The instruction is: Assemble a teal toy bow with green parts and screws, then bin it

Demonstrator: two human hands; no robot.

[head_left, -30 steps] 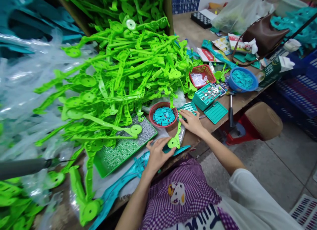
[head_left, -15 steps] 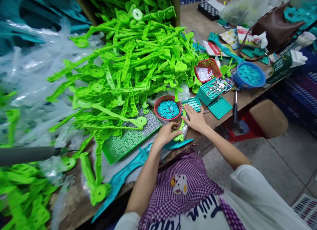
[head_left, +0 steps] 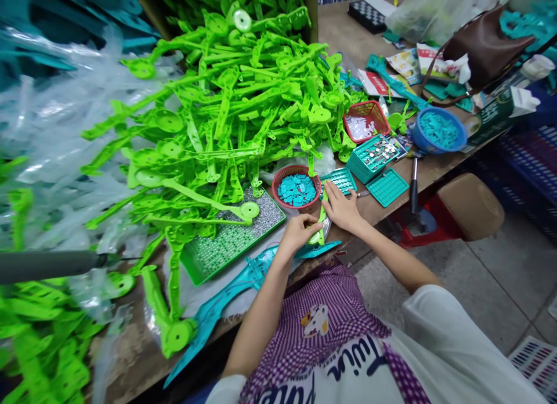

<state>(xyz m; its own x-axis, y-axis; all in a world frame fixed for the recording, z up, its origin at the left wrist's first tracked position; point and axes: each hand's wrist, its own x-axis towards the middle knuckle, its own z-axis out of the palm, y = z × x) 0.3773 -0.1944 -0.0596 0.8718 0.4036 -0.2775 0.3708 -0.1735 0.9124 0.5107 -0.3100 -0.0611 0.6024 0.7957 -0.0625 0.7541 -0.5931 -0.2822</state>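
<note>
A bright green plastic part lies at the table's front edge, between my two hands. My left hand is closed at its near end, with the thumb stretched along the part and the other fingers curled. My right hand grips the far end from the right, its thumb and fingers around the part. Just beyond my hands stands a red basket of small turquoise pieces. Under and beside my left forearm lies a long turquoise plastic part. A turquoise tray with small metal bits touches the area beyond my right fingers.
A large heap of green parts fills the table's back and left. A green tray of small metal pieces sits left of my hands. To the right are a turquoise box, a flat turquoise tray, a hammer and a blue bowl.
My left hand has shifted slightly right, with its thumb and fingers now closer together on the green part. The part looks turned a little. My right hand stays almost in place.
</note>
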